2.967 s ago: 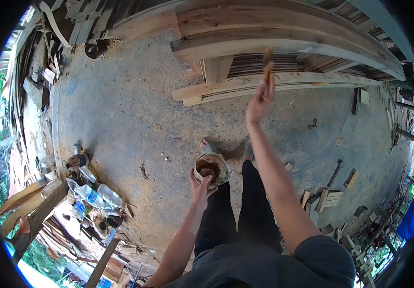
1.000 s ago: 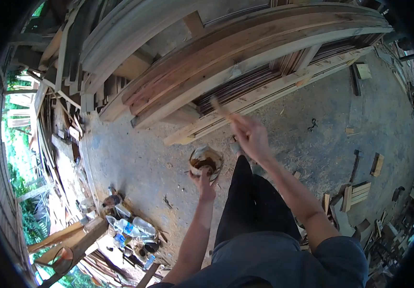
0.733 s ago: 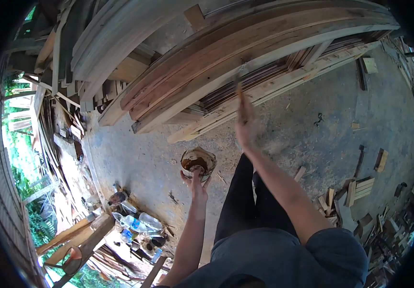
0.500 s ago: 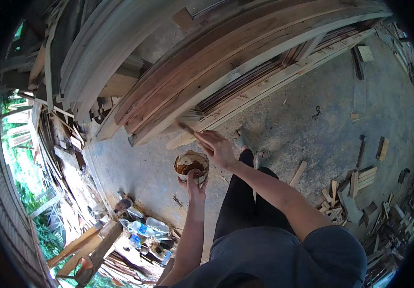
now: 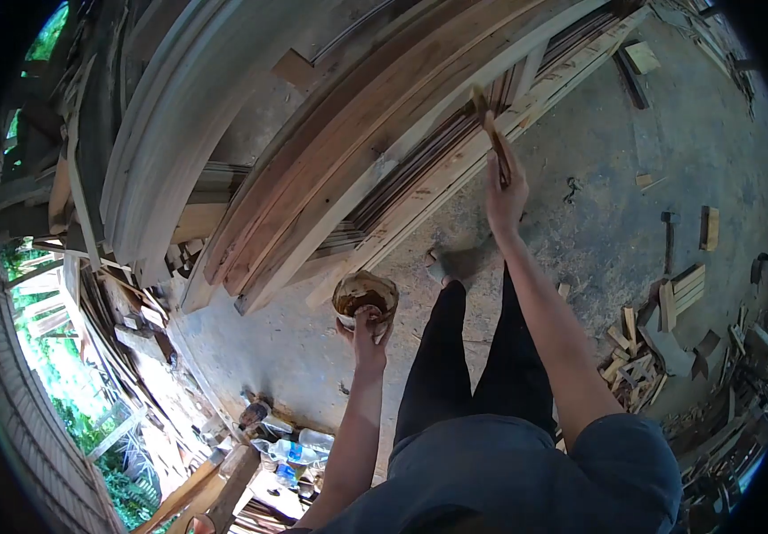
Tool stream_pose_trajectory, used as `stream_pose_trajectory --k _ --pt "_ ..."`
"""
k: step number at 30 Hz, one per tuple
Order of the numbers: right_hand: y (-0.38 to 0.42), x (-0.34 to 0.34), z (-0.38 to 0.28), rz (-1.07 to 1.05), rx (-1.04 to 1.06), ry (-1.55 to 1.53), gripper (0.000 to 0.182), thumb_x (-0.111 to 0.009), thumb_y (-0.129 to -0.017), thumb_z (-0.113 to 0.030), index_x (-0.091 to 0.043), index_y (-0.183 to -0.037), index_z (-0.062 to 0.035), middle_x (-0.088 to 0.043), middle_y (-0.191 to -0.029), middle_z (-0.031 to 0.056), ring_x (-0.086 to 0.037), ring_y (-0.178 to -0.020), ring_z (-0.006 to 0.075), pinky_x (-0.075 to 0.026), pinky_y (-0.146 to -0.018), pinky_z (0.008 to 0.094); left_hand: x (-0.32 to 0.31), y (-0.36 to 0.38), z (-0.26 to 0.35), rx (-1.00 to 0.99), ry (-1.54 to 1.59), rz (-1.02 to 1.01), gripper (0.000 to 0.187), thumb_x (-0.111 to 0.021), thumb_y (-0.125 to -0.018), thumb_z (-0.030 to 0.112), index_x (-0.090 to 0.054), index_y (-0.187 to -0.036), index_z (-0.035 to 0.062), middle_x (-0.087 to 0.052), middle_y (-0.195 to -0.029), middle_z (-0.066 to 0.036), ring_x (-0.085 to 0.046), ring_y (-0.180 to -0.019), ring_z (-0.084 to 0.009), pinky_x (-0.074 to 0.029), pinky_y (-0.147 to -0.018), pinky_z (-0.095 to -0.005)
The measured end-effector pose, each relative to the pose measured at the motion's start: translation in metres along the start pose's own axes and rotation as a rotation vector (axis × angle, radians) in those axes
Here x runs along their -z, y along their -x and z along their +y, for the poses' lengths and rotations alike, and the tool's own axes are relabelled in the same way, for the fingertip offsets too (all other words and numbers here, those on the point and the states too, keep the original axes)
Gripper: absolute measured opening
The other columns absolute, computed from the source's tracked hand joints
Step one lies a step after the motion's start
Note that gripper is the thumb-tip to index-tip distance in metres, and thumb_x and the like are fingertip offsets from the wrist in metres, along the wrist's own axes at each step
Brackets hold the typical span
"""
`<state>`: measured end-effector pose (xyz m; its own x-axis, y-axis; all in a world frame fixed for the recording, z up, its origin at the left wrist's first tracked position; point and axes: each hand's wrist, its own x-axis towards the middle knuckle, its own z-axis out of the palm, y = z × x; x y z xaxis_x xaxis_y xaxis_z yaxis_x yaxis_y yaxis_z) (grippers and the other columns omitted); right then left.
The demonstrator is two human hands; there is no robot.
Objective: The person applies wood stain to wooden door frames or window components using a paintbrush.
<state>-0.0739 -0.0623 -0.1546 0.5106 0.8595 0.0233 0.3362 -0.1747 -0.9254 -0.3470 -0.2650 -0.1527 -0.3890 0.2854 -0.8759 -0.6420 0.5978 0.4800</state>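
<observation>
My left hand (image 5: 366,333) grips a probably light, spillable tub (image 5: 386,289) by its rim, while my right hand (image 5: 507,198) clasps a brush (image 5: 489,123) by its stiff handle near the planks' (image 5: 455,161) edge.

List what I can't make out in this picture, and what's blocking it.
All in the head view:
- Depth of the contents in the container: partly hidden by the left hand.
- Lower end of the brush handle: hidden in the right hand.
- Far ends of the long brown boards: cut off by the top edge.
- Print on the plastic bottles: too small.
</observation>
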Motion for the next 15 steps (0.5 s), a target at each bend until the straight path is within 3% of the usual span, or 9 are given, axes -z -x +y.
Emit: stream_pose_trajectory --k 2,4,6,8,11,15 --pt "0.005 -0.011 -0.013 -0.117 -0.067 0.003 0.033 -0.051 -0.097 -0.026 -0.059 -0.125 -0.0108 -0.065 -0.095 0.0091 -0.057 -0.077 0.0180 -0.044 -0.068 0.0328 -0.007 0.003 -0.002 -0.001 0.006 -0.041 0.090 -0.067 -0.081 0.022 -0.001 -0.140 0.0414 -0.031 -0.139 -0.010 -0.040 -0.121 -0.0327 -0.048 -0.088 -0.0540" --pt "0.035 -0.029 -0.011 -0.205 0.005 -0.050 0.032 -0.054 -0.096 -0.025 -0.059 -0.125 -0.0129 -0.065 -0.098 0.0108 -0.061 -0.084 0.0197 -0.048 -0.070 0.0344 -0.013 0.008 -0.006 -0.017 0.022 -0.020 0.089 -0.066 -0.081 0.022 -0.001 -0.139 0.0413 -0.032 -0.139 -0.010 -0.040 -0.121 -0.0325 -0.048 -0.089 -0.0540" --pt "0.071 -0.038 -0.014 -0.231 0.254 0.005 0.034 -0.056 -0.093 -0.022 -0.057 -0.127 -0.0173 -0.065 -0.099 0.0116 -0.062 -0.092 0.0217 -0.052 -0.073 0.0359 -0.022 0.014 -0.012 -0.029 0.032 -0.003 0.089 -0.066 -0.082 0.023 -0.001 -0.139 0.0411 -0.032 -0.139 -0.010 -0.040 -0.121 -0.0323 -0.048 -0.089 -0.0541" --pt "0.097 -0.030 -0.015 -0.507 0.459 -0.053 0.038 -0.053 -0.094 -0.024 -0.053 -0.132 -0.0205 -0.065 -0.109 0.0073 -0.063 -0.093 0.0222 -0.054 -0.073 0.0364 -0.035 0.026 -0.017 0.027 0.033 0.003 0.090 -0.065 -0.082 0.023 0.001 -0.140 0.0414 -0.032 -0.140 -0.009 -0.041 -0.121 -0.0331 -0.048 -0.089 -0.0548" --pt "0.082 -0.017 -0.012 -0.672 0.472 -0.046 0.039 -0.057 -0.091 -0.020 -0.054 -0.130 -0.0223 -0.065 -0.110 0.0087 -0.062 -0.101 0.0256 -0.055 -0.080 0.0401 -0.054 0.040 -0.026 0.053 0.088 0.096 0.093 -0.065 -0.082 0.022 0.005 -0.141 0.0417 -0.032 -0.140 -0.009 -0.042 -0.121 -0.0340 -0.048 -0.090 -0.0555" --pt "0.002 -0.004 0.016 -0.513 0.387 0.024 0.037 -0.057 -0.091 -0.018 -0.056 -0.128 -0.0235 -0.064 -0.112 0.0104 -0.064 -0.095 0.0257 -0.058 -0.074 0.0406 -0.083 0.050 -0.036 0.045 0.060 0.067 0.096 -0.065 -0.082 0.021 0.008 -0.141 0.0419 -0.032 -0.141 -0.010 -0.042 -0.121 -0.0346 -0.047 -0.091 -0.0559"
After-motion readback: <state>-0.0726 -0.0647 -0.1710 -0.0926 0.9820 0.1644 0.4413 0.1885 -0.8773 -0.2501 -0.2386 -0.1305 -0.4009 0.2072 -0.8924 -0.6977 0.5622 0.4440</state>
